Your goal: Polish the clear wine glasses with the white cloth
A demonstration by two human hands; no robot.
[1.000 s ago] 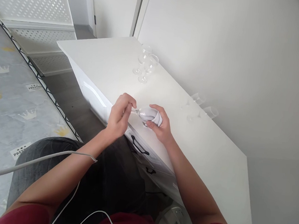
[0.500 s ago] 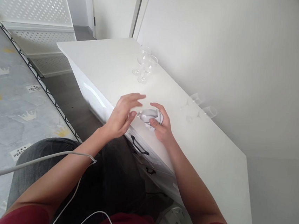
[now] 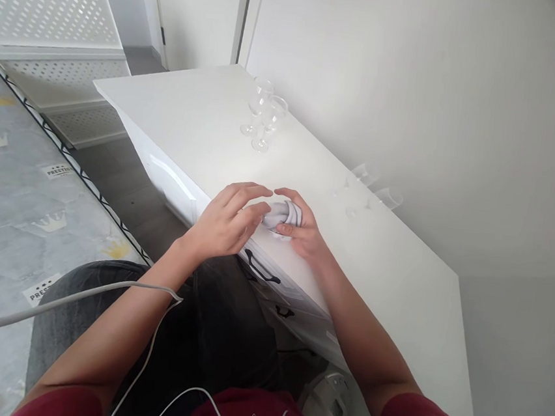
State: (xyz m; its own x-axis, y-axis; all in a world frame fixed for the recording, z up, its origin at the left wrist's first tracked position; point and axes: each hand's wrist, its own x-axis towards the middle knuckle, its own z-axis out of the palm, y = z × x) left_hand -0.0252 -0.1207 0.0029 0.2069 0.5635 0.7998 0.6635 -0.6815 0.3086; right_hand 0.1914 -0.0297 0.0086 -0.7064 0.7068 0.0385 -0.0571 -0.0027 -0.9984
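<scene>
My right hand (image 3: pixel 305 235) is closed around a white cloth (image 3: pixel 285 213) bundled over a wine glass, just above the front edge of the white cabinet top (image 3: pixel 202 122). The glass itself is almost wholly hidden by the cloth and my fingers. My left hand (image 3: pixel 227 221) reaches in from the left with its fingers stretched and slightly spread, the tips resting on the cloth bundle and gripping nothing.
Two clear wine glasses (image 3: pixel 264 116) stand upright at the back of the cabinet by the wall. Two more clear glasses (image 3: pixel 372 192) sit further right by the wall. Black drawer handles (image 3: pixel 259 268) are below my hands. A perforated white shelf (image 3: pixel 55 16) and a patterned mattress (image 3: pixel 7 162) lie left.
My left hand let go of the glass stem it pinched a second ago, opened, and now lays its fingers over the cloth bundle. The right hand kept its hold.
</scene>
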